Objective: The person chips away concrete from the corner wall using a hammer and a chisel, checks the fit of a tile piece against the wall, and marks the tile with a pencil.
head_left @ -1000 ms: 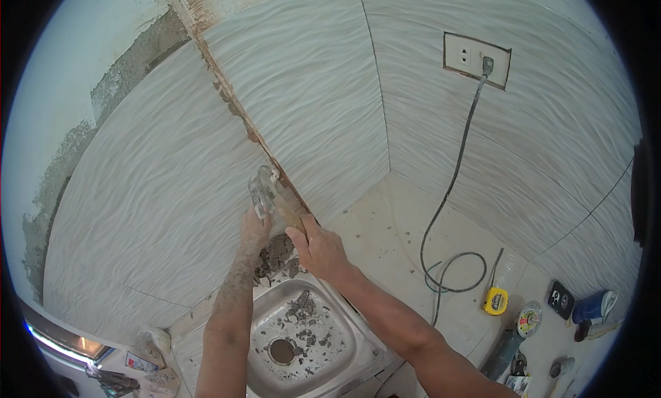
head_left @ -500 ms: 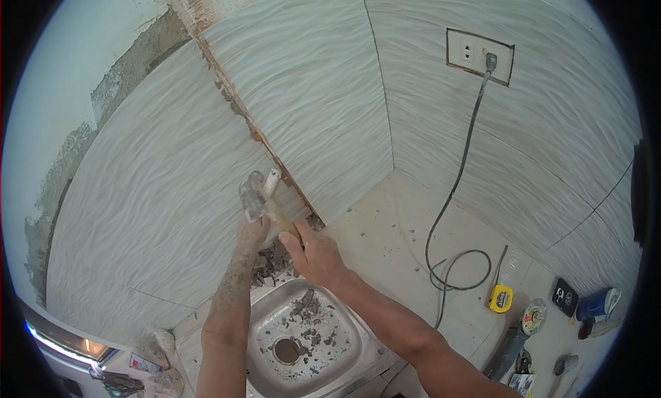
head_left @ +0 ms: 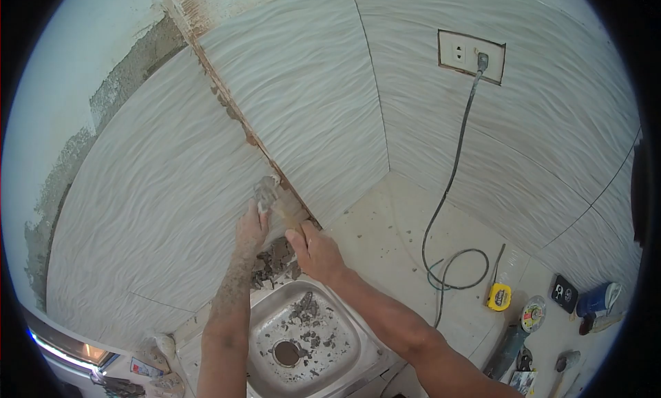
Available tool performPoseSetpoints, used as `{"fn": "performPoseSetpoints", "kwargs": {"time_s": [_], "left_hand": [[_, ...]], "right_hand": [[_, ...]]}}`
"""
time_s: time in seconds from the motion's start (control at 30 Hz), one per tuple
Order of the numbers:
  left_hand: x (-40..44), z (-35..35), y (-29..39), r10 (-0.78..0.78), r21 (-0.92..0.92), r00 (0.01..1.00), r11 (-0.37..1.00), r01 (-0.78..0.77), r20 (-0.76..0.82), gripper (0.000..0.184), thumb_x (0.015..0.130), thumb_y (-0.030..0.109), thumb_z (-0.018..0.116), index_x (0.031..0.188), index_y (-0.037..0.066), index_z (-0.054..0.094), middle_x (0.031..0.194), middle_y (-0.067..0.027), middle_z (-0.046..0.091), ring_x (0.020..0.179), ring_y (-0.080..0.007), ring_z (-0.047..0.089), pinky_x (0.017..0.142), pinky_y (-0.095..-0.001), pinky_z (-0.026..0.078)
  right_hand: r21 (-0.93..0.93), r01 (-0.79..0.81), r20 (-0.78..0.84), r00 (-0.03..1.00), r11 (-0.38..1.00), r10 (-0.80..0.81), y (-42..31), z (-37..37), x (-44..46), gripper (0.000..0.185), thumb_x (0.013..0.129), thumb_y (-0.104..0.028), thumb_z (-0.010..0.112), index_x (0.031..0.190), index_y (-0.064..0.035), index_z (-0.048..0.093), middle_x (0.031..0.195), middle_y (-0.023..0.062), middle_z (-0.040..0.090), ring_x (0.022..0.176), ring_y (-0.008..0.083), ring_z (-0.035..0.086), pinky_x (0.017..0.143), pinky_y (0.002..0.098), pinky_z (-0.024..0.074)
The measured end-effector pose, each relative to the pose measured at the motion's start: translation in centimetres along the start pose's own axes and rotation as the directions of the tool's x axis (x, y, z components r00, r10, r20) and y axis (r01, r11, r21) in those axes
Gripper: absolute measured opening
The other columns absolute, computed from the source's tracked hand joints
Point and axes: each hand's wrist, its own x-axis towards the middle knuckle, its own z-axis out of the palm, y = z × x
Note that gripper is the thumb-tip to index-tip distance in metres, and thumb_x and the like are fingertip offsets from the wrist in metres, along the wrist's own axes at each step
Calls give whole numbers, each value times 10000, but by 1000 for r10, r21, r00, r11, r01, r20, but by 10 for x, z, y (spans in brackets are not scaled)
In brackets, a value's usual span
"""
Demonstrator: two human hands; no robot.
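Observation:
My right hand point(head_left: 320, 253) is wrapped around the wooden handle of a hammer point(head_left: 288, 212), whose grey head is smeared by motion. Close beside the hammer head, my left hand point(head_left: 251, 227) is closed with its fingers pointing up at the wall. What it grips is mostly hidden by the head. Both hands are near the lower end of a rough, broken joint point(head_left: 258, 147) between pale wavy wall tiles point(head_left: 158, 171). Below them, grey rubble point(head_left: 272, 260) lies behind a steel sink point(head_left: 351, 329), and more chips are scattered in its basin.
A black cord point(head_left: 451, 181) hangs from a wall socket point(head_left: 471, 56) and coils on the counter. To the right lie a yellow tape measure point(head_left: 499, 297), an angle grinder point(head_left: 509, 350), a dark box point(head_left: 564, 292) and a blue can point(head_left: 597, 299). Tools and packets sit at lower left.
The hammer head has swung right toward the wall joint and now overlaps the tip of my left hand. The pale rod end seen beside it before is mostly covered. The view has shifted slightly.

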Motion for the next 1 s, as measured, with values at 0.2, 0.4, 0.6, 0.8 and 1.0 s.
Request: {"fn": "performPoseSetpoints", "kwargs": {"time_s": [0.2,0.4,0.6,0.8,1.0], "left_hand": [[-10,3,-1,164,45,976,986,-160,-141,473,951,255,605,1366,50,507,890,-273,677,888,-505,639,784,-581,502],[0,41,-50,90,35,987,996,-86,-134,432,912,227,650,1277,13,566,1144,-261,651,1036,-425,631,884,-524,503],[-9,37,-36,-133,-155,990,980,125,-46,347,895,152,669,1195,-10,604,1142,-259,654,1029,-449,631,871,-521,506],[-1,27,-5,-98,-149,994,985,91,-43,376,925,179,627,1256,9,574,1037,-274,679,1024,-481,640,861,-535,505],[-5,92,-42,-133,-358,973,932,58,-190,346,985,241,551,1251,24,584,1009,-315,667,982,-537,612,848,-576,490]], "right_hand": [[3,-19,28,999,1000,19,14,5,-8,427,1054,-430,466,1093,-12,545,759,256,663,740,493,659,679,571,506],[12,-54,117,992,998,52,-7,-6,-18,427,1056,-435,463,1099,-18,546,769,244,669,743,476,665,692,555,511],[53,-35,128,991,998,28,-18,-5,-15,441,1054,-449,461,1123,-25,554,784,233,667,777,468,668,728,537,507],[-23,-59,74,995,998,61,1,0,-4,412,1045,-415,495,1086,-12,569,781,258,667,752,483,667,690,543,512],[-76,49,46,998,996,-45,5,-6,-2,396,1047,-403,506,1020,-10,541,708,247,660,686,479,659,647,560,513]]}}
